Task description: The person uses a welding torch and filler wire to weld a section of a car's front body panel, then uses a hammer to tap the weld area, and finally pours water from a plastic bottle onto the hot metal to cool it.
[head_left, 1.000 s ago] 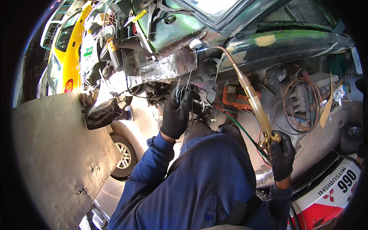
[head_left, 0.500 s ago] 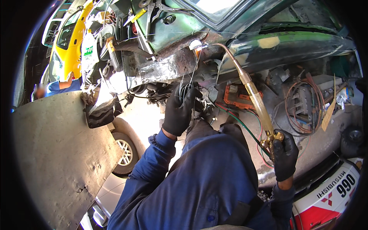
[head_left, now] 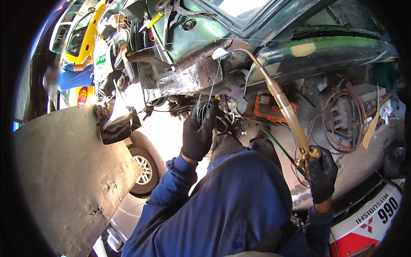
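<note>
My right hand point(head_left: 323, 174), in a black glove, is closed around the valve end of a brass gas torch point(head_left: 287, 110). The torch's thin bent neck reaches up and left to a rusty patch on the green car body point(head_left: 205, 32). A white glow point(head_left: 219, 53) sits at the tip and hides the metal there. My left hand point(head_left: 198, 136), gloved too, grips a loose coil of thin metal wire point(head_left: 205, 109). One strand of it runs up to the glow. Below the patch is a bare, scraped metal sill point(head_left: 184, 76).
Red and green hoses point(head_left: 274, 140) trail from the torch past my knee. An orange case point(head_left: 274, 109) and coiled hoses point(head_left: 342, 122) lie on the floor at right. Locking pliers point(head_left: 171, 15) hang on the bodywork. A large metal sheet point(head_left: 68, 171) stands at left; another person point(head_left: 77, 77) is beyond it.
The glow at the torch tip has gone from partly orange to white. My hands keep their grips with little movement. The person at far left has shifted; the whole view has moved slightly.
</note>
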`<state>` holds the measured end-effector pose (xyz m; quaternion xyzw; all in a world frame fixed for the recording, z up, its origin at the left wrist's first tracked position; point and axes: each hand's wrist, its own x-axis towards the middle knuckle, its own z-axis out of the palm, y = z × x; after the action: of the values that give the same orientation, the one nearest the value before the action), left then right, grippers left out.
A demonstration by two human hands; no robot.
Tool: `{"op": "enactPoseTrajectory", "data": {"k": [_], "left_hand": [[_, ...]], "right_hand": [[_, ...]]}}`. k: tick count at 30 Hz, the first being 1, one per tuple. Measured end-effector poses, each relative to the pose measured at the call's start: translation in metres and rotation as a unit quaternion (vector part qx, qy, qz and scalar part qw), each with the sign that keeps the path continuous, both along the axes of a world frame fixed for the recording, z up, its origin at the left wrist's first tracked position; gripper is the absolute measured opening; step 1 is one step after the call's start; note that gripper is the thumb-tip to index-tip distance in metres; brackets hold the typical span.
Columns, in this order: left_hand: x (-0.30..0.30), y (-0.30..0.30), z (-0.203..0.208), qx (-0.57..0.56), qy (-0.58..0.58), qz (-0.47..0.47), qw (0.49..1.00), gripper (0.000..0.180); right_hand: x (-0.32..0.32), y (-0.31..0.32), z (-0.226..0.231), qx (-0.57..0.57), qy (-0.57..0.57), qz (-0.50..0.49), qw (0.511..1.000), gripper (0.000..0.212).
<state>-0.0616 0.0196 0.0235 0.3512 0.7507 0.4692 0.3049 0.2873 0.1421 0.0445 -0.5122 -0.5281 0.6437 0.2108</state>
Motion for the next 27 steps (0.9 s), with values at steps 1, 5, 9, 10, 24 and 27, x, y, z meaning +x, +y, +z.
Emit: {"op": "enactPoseTrajectory", "data": {"k": [1, 5, 9, 10, 24, 27], "left_hand": [[0.001, -0.001, 0.001, 0.007, 0.009, 0.002, 1.0, 0.037], [0.006, -0.003, 0.002, 0.035, -0.016, 0.022, 0.999, 0.036], [0.007, -0.003, 0.006, 0.025, -0.064, 0.028, 0.997, 0.032], [0.007, -0.003, 0.006, 0.021, -0.084, 0.032, 0.996, 0.03], [0.001, 0.006, -0.007, 0.005, -0.012, -0.006, 1.0, 0.033], [-0.001, 0.007, -0.006, 0.002, -0.012, -0.012, 1.0, 0.034]], "right_hand": [[0.001, 0.001, 0.001, -0.004, -0.005, 0.005, 1.0, 0.032], [0.007, 0.003, 0.002, -0.041, -0.017, -0.002, 0.999, 0.029], [0.013, 0.005, 0.002, -0.056, -0.01, 0.011, 0.998, 0.029], [0.013, 0.005, 0.001, -0.052, -0.009, 0.011, 0.999, 0.029], [0.001, -0.001, 0.002, -0.045, 0.006, -0.009, 0.999, 0.034], [0.0, -0.002, -0.002, -0.03, 0.01, -0.014, 0.999, 0.036]]}}
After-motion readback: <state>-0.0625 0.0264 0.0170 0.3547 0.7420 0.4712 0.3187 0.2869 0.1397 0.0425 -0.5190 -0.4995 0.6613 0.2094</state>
